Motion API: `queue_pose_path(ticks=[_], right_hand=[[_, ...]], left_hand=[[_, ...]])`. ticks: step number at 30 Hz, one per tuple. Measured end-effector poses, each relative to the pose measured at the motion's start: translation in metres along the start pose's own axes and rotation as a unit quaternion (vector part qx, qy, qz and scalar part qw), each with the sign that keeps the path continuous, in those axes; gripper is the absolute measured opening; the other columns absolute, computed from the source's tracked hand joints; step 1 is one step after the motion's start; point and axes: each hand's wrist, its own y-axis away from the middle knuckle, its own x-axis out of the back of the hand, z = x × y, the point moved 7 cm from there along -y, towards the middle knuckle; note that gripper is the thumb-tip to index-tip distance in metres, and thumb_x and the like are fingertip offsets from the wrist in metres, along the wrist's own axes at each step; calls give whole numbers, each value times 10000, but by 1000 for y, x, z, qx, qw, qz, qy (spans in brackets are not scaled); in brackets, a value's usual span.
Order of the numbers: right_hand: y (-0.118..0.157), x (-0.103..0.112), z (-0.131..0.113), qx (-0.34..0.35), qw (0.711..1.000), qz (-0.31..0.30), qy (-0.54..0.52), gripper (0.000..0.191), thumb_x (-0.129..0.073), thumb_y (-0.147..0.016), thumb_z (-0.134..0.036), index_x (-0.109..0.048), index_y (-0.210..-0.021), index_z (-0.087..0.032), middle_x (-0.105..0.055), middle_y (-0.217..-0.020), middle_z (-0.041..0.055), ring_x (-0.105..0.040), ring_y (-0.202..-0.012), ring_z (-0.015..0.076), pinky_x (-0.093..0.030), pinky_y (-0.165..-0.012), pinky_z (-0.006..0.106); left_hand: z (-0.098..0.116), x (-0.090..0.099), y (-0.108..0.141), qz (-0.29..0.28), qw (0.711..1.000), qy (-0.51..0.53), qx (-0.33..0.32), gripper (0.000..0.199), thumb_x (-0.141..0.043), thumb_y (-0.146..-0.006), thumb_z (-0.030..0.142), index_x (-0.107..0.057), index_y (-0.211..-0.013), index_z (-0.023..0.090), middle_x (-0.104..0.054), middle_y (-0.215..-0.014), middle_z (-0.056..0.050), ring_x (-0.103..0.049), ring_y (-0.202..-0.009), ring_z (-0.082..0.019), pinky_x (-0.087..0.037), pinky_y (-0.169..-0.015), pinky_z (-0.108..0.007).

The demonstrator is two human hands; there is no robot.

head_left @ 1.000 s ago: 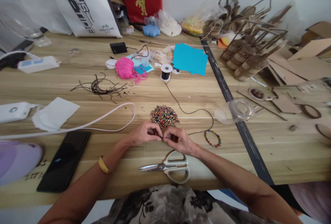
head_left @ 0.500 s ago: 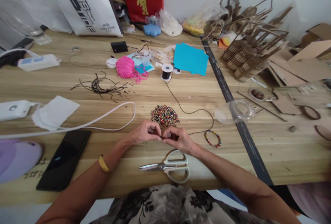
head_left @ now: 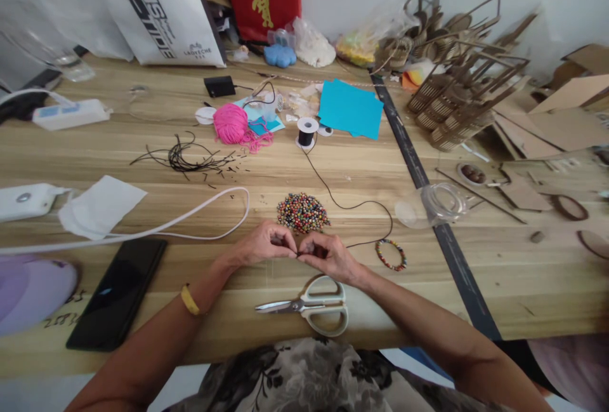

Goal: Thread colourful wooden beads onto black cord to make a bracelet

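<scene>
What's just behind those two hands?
A pile of colorful beads lies just beyond the left hand and right hand. Black cord curves in behind the right hand, where its course is hidden. Anything beneath the hands is covered.

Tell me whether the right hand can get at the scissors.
Probably yes: the scissors lie close by, between the right hand and the person's body, with nothing covering them. The hand seems to be pinching something dark, though, and may need to let go.
</scene>
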Motion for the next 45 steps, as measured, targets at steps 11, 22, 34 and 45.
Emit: queue_pose_path(ticks=[11, 22, 34, 45], right_hand=[[-1, 2, -14, 89, 995, -9, 39, 242, -693, -803, -373, -616, -865, -152, -564, -810, 42, -497, -631, 112, -418, -567, 225], [1, -1, -6, 36, 999, -10, 39, 152, -647, -833, -300, -608, -826, -154, -535, -657, -18, -466, -550, 86, -383, -513, 191], [0, 1, -13, 58, 995, -6, 78, 228, -555, -900, -324, -624, -782, -142, -574, -694, 25, -504, -610, 112, -410, -562, 214], [1, -1, -18, 86, 993, -21, 82, 195, -542, -909, -275, -611, -776, -152, -551, -694, 26, -509, -638, 126, -402, -585, 229]], left_hand=[[9, -2, 1, -4, 999, -33, -29, 157, -712, -719, 258, -680, -706, 106, -660, -675, -35, -566, -635, -107, -435, -617, -209], [7, 2, 1, 7, 998, -37, -43, 171, -700, -729, 284, -673, -723, 116, -666, -713, -42, -588, -675, -123, -465, -642, -220], [43, 53, 25, 300, 918, -241, -95, 298, -450, -913, 346, -633, -1053, 157, -632, -1101, -105, -553, -1089, -223, -396, -1014, -375], [8, 56, 15, 296, 927, -226, -31, 642, -266, -943, 522, -364, -1411, 94, -336, -1502, -144, -267, -1409, -210, -160, -1190, -388]])
